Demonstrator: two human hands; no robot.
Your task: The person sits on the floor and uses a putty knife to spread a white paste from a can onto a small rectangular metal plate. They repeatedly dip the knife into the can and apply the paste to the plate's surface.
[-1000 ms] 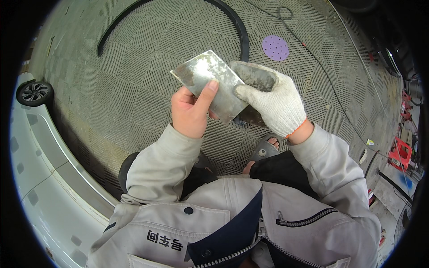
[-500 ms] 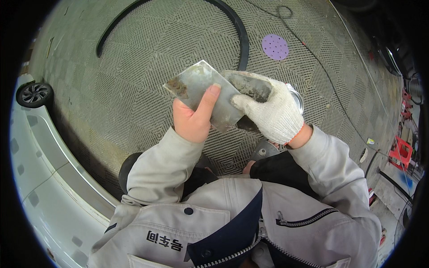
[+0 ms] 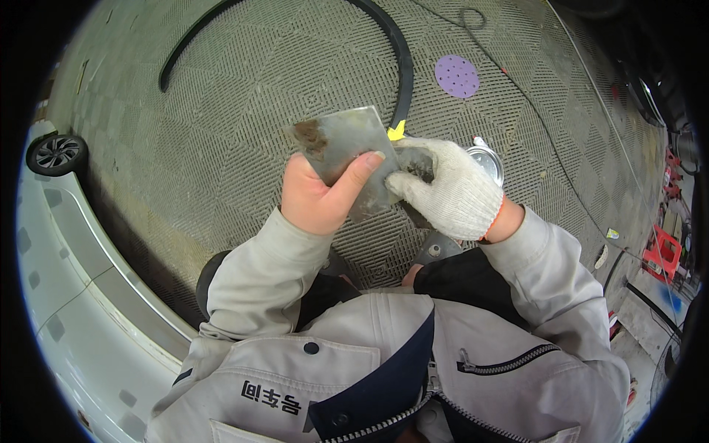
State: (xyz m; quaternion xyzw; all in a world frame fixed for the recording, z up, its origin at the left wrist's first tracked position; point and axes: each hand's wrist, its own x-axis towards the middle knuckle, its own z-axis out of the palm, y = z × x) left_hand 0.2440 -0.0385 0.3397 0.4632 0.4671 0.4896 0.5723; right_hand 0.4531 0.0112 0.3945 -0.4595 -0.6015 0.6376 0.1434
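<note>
My bare left hand (image 3: 313, 201) grips a flat grey metal scraper plate (image 3: 348, 136), its thumb pressed along the face. A brown smear sits on the plate's upper left corner. My right hand (image 3: 454, 193), in a white knitted glove with an orange-edged cuff, is closed around a second, darker scraper plate (image 3: 416, 162) with stained faces. That plate lies partly behind the first one, and much of it is hidden by the glove. The gloved fingertips meet the first plate's right edge; whether the two plates touch, I cannot tell.
A round metal can (image 3: 487, 164) stands just right of my glove. Beyond lie a curved black trim strip (image 3: 403, 70) with yellow tape (image 3: 398, 131), a purple sanding disc (image 3: 457, 76) and a hose (image 3: 528, 107). A silver car panel (image 3: 96, 295) is at left, a red stand (image 3: 662, 251) at right.
The first scraper plate has shifted right and turned clockwise, covering more of the darker plate. Both hands have moved slightly, and the yellow tape and more of the can now show.
</note>
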